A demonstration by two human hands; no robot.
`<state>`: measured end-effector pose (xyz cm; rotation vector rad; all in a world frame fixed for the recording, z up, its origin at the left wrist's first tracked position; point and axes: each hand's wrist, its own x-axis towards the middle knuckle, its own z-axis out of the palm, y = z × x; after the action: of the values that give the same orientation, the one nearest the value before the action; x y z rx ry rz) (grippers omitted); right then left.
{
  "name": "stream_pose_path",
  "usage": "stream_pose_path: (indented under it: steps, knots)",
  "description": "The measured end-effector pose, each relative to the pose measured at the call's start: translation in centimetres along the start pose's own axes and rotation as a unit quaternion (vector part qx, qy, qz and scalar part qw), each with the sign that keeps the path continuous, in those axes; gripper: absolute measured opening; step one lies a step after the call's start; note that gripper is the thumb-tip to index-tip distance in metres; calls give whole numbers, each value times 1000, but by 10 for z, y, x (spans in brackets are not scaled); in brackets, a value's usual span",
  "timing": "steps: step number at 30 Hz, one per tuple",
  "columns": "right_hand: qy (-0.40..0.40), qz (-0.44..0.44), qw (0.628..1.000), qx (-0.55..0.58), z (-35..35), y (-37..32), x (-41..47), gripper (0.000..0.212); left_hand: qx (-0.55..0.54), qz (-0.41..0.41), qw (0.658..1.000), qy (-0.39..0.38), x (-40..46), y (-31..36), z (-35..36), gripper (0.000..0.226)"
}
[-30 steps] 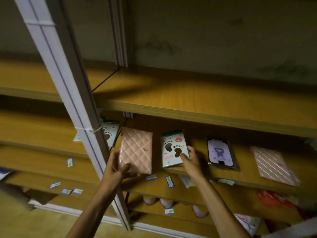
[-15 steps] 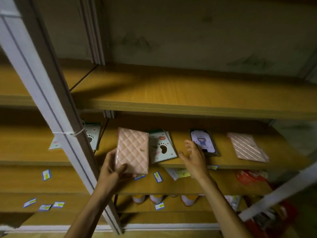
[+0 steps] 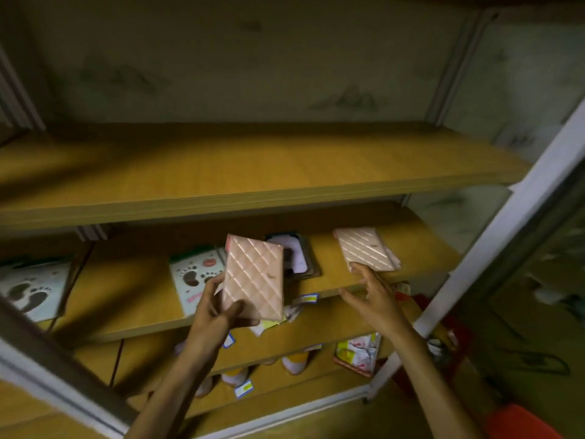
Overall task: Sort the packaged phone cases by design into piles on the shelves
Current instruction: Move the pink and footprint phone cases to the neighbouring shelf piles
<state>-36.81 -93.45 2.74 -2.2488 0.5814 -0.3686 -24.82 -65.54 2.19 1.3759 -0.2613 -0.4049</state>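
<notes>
My left hand point(image 3: 211, 308) grips a pink quilted phone case point(image 3: 254, 277) by its lower left corner and holds it upright in front of the middle shelf point(image 3: 133, 296). My right hand point(image 3: 372, 296) is open, fingers spread, just below a second pink quilted case point(image 3: 365, 248) lying flat on that shelf at the right. A footprint-design case point(image 3: 193, 277) lies behind the held case on the left. A dark case with a pale figure point(image 3: 292, 253) lies behind it, partly hidden. Another footprint case point(image 3: 31, 289) lies on the neighbouring shelf at far left.
The upper shelf point(image 3: 253, 172) is a bare wooden board. White metal uprights point(image 3: 493, 248) stand at the right, and another upright point(image 3: 47, 375) crosses the lower left. Lower shelves hold packets point(image 3: 359, 348) and price labels point(image 3: 243, 388). A red object point(image 3: 519, 423) sits at bottom right.
The view swung right. My left hand carried the pink quilted case rightward across the shelf. My right hand left the footprint case and moved right to the other pink case.
</notes>
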Motion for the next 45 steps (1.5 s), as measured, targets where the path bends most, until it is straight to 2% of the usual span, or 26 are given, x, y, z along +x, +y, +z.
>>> stream_pose_path:
  steps: [6, 10, 12, 18, 21, 23, 25, 28, 32, 34, 36, 45]
  knots:
    - [-19, -6, 1000, 12, -66, 64, 29, 61, -12, -19, 1000, -8, 26, -15, 102, 44]
    - [-39, -11, 999, 10, -102, 95, 52, 54, -8, -16, 1000, 6, 46, -26, 163, 46]
    - [-51, -15, 999, 8, -115, 107, 63, 48, -9, -21, 1000, 11, 56, -33, 185, 43]
    - [-80, -10, 997, -9, -137, 129, 87, 58, 7, -32, 999, 38, 84, -52, 236, 41]
    - [-78, -22, 997, -10, -141, 133, 96, 58, -18, -59, 997, 54, 95, -54, 254, 42]
    - [-82, -22, 996, -12, -142, 135, 101, 58, 2, -66, 997, 47, 100, -54, 260, 45]
    - [-87, -22, 996, -11, -143, 138, 105, 58, 118, -30, 992, 35, 105, -55, 260, 50]
    - [-94, -26, 995, -5, -143, 140, 110, 57, 325, 51, 943, 45, 108, -54, 258, 59]
    - [-105, -36, 994, 2, -140, 140, 113, 58, 425, 90, 898, 67, 102, -53, 249, 70]
    - [-108, -43, 993, 6, -136, 136, 114, 55, 442, 94, 888, 84, 95, -49, 241, 74]
    - [-122, -54, 991, 15, -129, 131, 114, 52, 419, 93, 899, 84, 85, -41, 231, 78]
    - [-168, -166, 970, 56, -68, 53, 97, 52, 424, 133, 879, 174, 10, -11, 156, 71]
